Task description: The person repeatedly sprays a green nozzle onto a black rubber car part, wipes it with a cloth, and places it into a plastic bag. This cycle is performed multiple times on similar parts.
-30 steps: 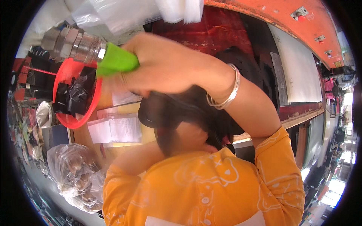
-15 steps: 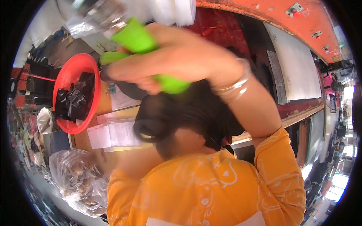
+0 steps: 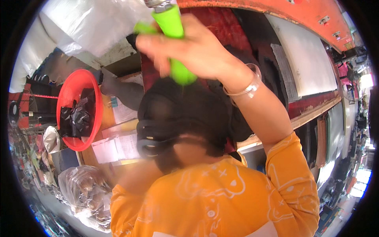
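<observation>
So from my end, I've got the right hand (image 3: 193,49) wrapped round a green-handled tool (image 3: 169,23), fingers curled in on the grip, holding it up by the left edge of the red surface (image 3: 227,33). Its metal top runs out of the picture, sorry. My left hand (image 3: 193,151) is mostly buried in a dark bundle (image 3: 185,102) right up against the orange shirt (image 3: 205,197), so I honestly can't tell if it's pinching anything. That bundle sits just below the tool in my view. Over by the right end of the surface's near edge there's a white slab (image 3: 306,59). Papers (image 3: 118,149) lie near the wooden top's left edge, close to a red tub (image 3: 81,83) with black plastic (image 3: 81,118) inside.
</observation>
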Tool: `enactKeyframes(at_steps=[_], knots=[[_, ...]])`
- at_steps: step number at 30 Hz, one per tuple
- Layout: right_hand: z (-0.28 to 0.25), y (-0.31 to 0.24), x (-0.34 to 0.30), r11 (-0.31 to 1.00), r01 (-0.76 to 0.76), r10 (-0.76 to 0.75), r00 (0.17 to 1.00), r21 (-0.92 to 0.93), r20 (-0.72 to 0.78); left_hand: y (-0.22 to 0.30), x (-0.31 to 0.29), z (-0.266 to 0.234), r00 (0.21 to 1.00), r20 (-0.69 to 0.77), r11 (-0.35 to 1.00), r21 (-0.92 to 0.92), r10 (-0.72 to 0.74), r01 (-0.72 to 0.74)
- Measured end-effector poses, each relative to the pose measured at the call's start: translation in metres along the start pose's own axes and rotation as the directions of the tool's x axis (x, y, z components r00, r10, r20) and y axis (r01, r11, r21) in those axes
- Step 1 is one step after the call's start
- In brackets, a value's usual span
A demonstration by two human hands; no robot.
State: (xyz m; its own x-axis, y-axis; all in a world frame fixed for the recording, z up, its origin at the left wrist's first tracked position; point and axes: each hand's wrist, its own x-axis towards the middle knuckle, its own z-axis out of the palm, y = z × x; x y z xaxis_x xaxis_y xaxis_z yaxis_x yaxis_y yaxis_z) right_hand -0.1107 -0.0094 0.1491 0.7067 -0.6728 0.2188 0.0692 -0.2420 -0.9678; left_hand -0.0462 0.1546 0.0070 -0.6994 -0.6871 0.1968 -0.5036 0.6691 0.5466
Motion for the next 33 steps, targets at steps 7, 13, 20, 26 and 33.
enactKeyframes(at_steps=[7, 13, 20, 26, 33], knots=[[-0.017, -0.007, 0.005, 0.995, -0.050, 0.059, 0.993, -0.091, 0.099, 0.014, 0.001, -0.019, 0.965, 0.261, 0.958, 0.284, -0.036, -0.041], [-0.004, 0.009, 0.006, 0.931, 0.062, -0.127, 0.979, -0.359, -0.162, 0.013, 0.013, -0.020, 0.907, 0.412, 0.995, -0.017, -0.086, 0.103], [0.045, 0.007, 0.025, 0.987, 0.129, -0.131, 0.991, -0.100, -0.008, 0.010, 0.009, -0.019, 0.940, 0.298, 0.913, -0.313, -0.168, 0.262], [0.052, 0.009, 0.035, 0.999, -0.011, 0.006, 0.992, 0.034, 0.123, 0.010, 0.008, -0.014, 0.985, 0.005, 0.927, -0.338, -0.171, 0.163], [0.006, 0.001, 0.013, 0.993, -0.025, 0.062, 0.945, -0.117, 0.322, 0.008, -0.001, -0.011, 0.996, -0.021, 0.974, 0.212, 0.082, -0.076]])
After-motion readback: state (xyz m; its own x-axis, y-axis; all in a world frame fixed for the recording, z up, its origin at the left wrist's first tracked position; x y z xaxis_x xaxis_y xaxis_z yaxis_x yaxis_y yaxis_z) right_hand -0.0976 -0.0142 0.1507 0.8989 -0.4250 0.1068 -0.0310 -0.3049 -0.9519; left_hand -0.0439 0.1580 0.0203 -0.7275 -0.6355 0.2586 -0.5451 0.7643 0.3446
